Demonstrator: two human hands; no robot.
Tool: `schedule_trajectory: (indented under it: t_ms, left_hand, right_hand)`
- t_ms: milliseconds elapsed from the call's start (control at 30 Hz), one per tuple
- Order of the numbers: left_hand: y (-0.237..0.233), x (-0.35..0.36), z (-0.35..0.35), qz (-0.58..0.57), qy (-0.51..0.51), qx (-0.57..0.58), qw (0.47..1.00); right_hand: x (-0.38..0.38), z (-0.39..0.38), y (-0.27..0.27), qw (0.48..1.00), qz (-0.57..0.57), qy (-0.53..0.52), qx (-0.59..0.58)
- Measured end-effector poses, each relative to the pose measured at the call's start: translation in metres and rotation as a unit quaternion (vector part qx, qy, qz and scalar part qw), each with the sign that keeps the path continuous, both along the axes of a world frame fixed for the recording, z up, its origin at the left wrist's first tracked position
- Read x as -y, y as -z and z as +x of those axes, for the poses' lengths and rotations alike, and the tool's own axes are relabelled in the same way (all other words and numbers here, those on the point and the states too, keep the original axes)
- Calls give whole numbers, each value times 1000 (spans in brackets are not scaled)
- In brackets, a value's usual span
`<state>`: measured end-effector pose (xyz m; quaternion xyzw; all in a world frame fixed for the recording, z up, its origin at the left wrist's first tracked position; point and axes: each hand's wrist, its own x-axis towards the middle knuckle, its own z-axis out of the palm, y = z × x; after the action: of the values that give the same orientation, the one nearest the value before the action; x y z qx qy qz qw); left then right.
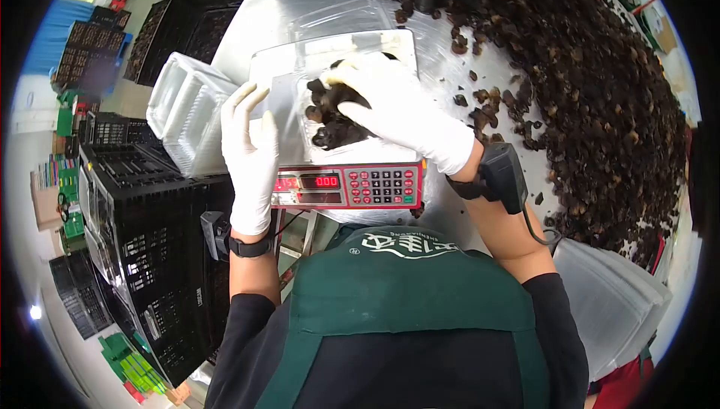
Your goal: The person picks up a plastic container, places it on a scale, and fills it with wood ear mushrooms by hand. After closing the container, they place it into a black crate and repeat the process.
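Dark wood ear mushrooms (337, 135) lie in a clear plastic tray (306, 120) on the pan of a red digital scale (412, 177). My right hand (401, 105), in a white glove, curls over them from the right, with dark pieces between thumb and fingers; its palm side is hidden. Also gloved, my left hand (251, 150) is at the scale's left edge, fingers apart and nothing in them. It covers part of the red display. The visible digits on the right read 0.00.
A large heap of wood ear mushrooms (600, 101) covers the right of the metal table (442, 56). Stacked clear plastic trays (191, 112) stand left of the scale, and more clear plastic (611, 300) lies at lower right. Black crates (150, 259) stack up at left.
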<state>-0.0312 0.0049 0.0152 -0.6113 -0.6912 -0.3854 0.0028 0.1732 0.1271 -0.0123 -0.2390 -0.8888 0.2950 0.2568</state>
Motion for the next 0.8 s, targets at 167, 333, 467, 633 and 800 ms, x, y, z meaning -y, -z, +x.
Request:
schedule_trajectory:
  t_ms: [167,333,467,633,800]
  left_hand:
    - [-11,-5,-21,4,19,-6,1000]
    - [-23,-34,-33,-43,56,33,997]
    - [-4,-73,-54,-29,68,-131,989]
    - [18,-129,-54,-223,-50,-190,955]
    - [30,-141,-46,-277,-49,-161,946]
  right_hand:
    - [-7,31,-16,990,2,68,-127]
    - [12,121,-5,937,-192,281,-74]
    - [53,169,29,891,-294,339,-73]
    - [94,178,54,857,-368,355,-64]
    - [91,162,47,887,-319,328,-63]
